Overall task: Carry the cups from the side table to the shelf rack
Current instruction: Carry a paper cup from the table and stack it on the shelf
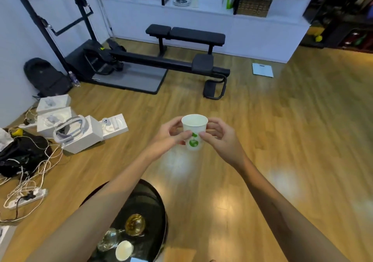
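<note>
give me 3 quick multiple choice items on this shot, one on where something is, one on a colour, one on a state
1. Where is the second paper cup?
A. on the black side table below the arms
B. on the weight bench
C. on the floor beside the white boxes

2. What colour is the print on the held paper cup?
A. blue
B. green
C. orange

3. How is the held cup being carried?
A. upside down in one hand
B. upright, between both hands
C. lying flat on an open palm

Answers:
1 A: it stands at the table's near edge beside two glass vessels.
2 B: a green leaf-like mark shows on its white side.
3 B: its open mouth faces up, with the left hand and right hand pinching its sides.
</note>
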